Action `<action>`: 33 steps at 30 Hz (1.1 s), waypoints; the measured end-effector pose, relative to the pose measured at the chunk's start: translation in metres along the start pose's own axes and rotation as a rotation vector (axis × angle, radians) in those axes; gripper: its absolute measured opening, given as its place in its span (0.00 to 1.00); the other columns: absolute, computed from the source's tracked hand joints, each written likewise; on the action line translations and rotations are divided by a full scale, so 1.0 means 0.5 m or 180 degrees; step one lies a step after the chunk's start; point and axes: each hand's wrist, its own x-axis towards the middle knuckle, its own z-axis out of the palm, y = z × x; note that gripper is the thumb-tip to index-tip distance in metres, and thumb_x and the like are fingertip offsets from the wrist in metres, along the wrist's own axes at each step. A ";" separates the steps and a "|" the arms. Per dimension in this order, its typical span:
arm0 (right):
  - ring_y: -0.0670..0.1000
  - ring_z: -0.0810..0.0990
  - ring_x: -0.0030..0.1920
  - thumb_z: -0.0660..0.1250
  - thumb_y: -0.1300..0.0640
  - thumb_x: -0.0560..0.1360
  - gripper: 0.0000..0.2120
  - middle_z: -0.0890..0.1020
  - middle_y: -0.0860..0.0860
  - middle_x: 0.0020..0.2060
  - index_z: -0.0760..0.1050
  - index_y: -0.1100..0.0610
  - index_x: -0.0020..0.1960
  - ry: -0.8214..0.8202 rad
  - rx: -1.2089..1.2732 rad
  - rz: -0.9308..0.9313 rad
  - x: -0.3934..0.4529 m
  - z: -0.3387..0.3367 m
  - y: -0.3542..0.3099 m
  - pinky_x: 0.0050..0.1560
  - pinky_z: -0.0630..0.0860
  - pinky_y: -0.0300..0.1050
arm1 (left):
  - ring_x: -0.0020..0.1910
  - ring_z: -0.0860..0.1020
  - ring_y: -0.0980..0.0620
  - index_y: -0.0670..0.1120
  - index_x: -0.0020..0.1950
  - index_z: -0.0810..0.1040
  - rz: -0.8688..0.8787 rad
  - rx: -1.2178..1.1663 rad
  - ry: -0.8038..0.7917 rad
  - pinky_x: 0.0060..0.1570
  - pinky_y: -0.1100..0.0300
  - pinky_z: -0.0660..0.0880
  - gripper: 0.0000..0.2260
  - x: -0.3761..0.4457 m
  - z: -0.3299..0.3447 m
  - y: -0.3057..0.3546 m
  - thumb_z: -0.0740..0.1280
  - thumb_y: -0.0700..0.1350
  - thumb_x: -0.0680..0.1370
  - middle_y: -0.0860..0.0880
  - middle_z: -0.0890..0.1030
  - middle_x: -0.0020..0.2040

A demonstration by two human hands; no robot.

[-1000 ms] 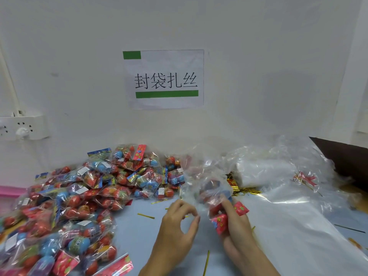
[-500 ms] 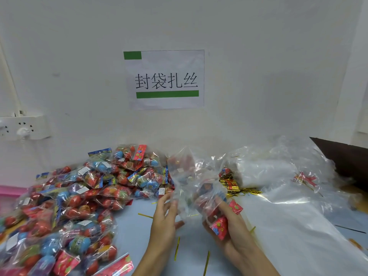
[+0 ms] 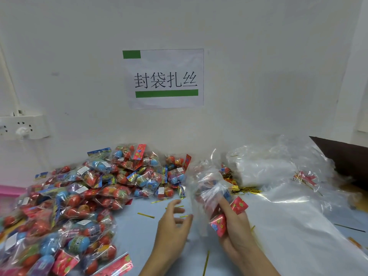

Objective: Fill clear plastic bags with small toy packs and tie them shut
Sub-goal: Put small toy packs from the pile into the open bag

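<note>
A wall socket (image 3: 23,127) is sitting on the far left wall. Below it, a heap of toy packs (image 3: 83,198) is spreading over the left of the table (image 3: 135,236), from the wall to the near edge. Gold twist ties (image 3: 146,215) are lying loose on the table near the heap. A paper sign (image 3: 165,78) is hanging on the wall above. The left hand (image 3: 172,228) is hovering just left of the bag, fingers loosely spread and holding nothing. The right hand (image 3: 234,230) is gripping a clear bag (image 3: 207,188) with red toy packs inside, fingers curled round it. Far right, a pile of empty bags (image 3: 266,170) is lying on a large plastic sheet (image 3: 298,226).
</note>
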 end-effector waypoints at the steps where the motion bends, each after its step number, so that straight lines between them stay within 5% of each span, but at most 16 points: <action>1: 0.54 0.84 0.37 0.74 0.59 0.70 0.16 0.86 0.60 0.45 0.80 0.62 0.57 0.0121 -0.0404 -0.0186 0.004 -0.005 0.003 0.36 0.82 0.48 | 0.47 0.81 0.47 0.53 0.63 0.71 0.0074 0.0073 0.0326 0.40 0.49 0.81 0.14 0.002 -0.003 0.001 0.68 0.42 0.79 0.50 0.76 0.56; 3: 0.56 0.83 0.36 0.78 0.57 0.71 0.16 0.86 0.58 0.43 0.78 0.56 0.57 0.0326 -0.1524 -0.0605 0.007 -0.013 0.010 0.37 0.80 0.49 | 0.52 0.79 0.50 0.56 0.61 0.73 0.0414 0.0027 0.0796 0.46 0.49 0.80 0.12 -0.001 -0.010 0.009 0.66 0.42 0.80 0.51 0.75 0.58; 5: 0.53 0.84 0.41 0.80 0.57 0.69 0.20 0.85 0.53 0.45 0.75 0.48 0.56 0.0311 -0.2187 -0.1066 0.002 -0.017 0.019 0.39 0.80 0.45 | 0.57 0.76 0.57 0.60 0.59 0.74 0.0920 -0.0083 0.0875 0.47 0.62 0.77 0.12 -0.008 -0.014 0.020 0.67 0.44 0.80 0.56 0.74 0.60; 9: 0.44 0.84 0.39 0.80 0.58 0.68 0.24 0.84 0.43 0.43 0.72 0.41 0.55 -0.0396 -0.2801 -0.1858 -0.016 -0.013 0.037 0.35 0.77 0.34 | 0.64 0.71 0.61 0.62 0.59 0.78 0.1524 0.0224 0.0391 0.53 0.68 0.74 0.13 -0.019 -0.014 0.033 0.69 0.60 0.76 0.63 0.70 0.61; 12: 0.43 0.80 0.38 0.79 0.62 0.69 0.27 0.80 0.42 0.42 0.70 0.38 0.53 -0.0482 -0.3340 -0.2339 -0.017 -0.015 0.037 0.35 0.73 0.28 | 0.62 0.72 0.61 0.60 0.54 0.79 0.1570 0.0387 0.0176 0.49 0.70 0.75 0.07 -0.018 -0.003 0.031 0.70 0.51 0.77 0.61 0.70 0.60; 15: 0.41 0.79 0.41 0.78 0.64 0.69 0.27 0.79 0.39 0.42 0.69 0.36 0.51 -0.0377 -0.3561 -0.2486 -0.014 -0.020 0.037 0.36 0.71 0.25 | 0.58 0.74 0.63 0.54 0.47 0.79 0.1508 0.0304 0.0164 0.43 0.68 0.78 0.09 -0.015 0.000 0.029 0.70 0.40 0.78 0.56 0.73 0.58; 18: 0.43 0.79 0.38 0.79 0.61 0.69 0.24 0.79 0.41 0.37 0.70 0.38 0.49 -0.0007 -0.3684 -0.2500 -0.014 -0.025 0.036 0.35 0.71 0.27 | 0.59 0.75 0.63 0.51 0.45 0.82 0.1472 -0.0024 -0.0079 0.43 0.63 0.81 0.07 -0.018 0.001 0.034 0.70 0.39 0.78 0.56 0.74 0.58; 21: 0.46 0.78 0.35 0.79 0.59 0.69 0.17 0.80 0.44 0.37 0.76 0.46 0.50 0.0165 -0.3874 -0.2466 -0.012 -0.029 0.037 0.36 0.76 0.39 | 0.64 0.70 0.62 0.57 0.43 0.80 0.1674 0.0315 -0.0039 0.56 0.69 0.72 0.09 -0.027 0.002 0.033 0.73 0.43 0.77 0.62 0.71 0.60; 24: 0.52 0.80 0.39 0.79 0.61 0.70 0.15 0.83 0.49 0.40 0.81 0.55 0.56 0.0170 -0.4164 -0.2395 -0.011 -0.029 0.038 0.40 0.78 0.46 | 0.61 0.72 0.59 0.57 0.43 0.79 0.1897 0.0717 0.0207 0.56 0.72 0.68 0.10 -0.022 0.000 0.032 0.73 0.42 0.76 0.62 0.73 0.57; 29: 0.46 0.78 0.41 0.75 0.61 0.73 0.11 0.79 0.44 0.47 0.82 0.53 0.54 -0.0577 -0.4732 -0.2517 -0.011 -0.024 0.038 0.39 0.74 0.38 | 0.52 0.80 0.55 0.52 0.46 0.78 0.1571 0.0171 0.0007 0.46 0.67 0.77 0.10 -0.024 0.004 0.036 0.67 0.37 0.80 0.60 0.79 0.50; 33: 0.43 0.70 0.36 0.71 0.60 0.75 0.04 0.70 0.40 0.36 0.80 0.53 0.45 -0.0453 -0.4710 -0.2074 -0.006 -0.029 0.034 0.35 0.65 0.32 | 0.53 0.80 0.53 0.51 0.46 0.78 0.1654 0.0020 -0.0190 0.45 0.67 0.77 0.07 -0.032 0.007 0.044 0.67 0.40 0.80 0.57 0.81 0.48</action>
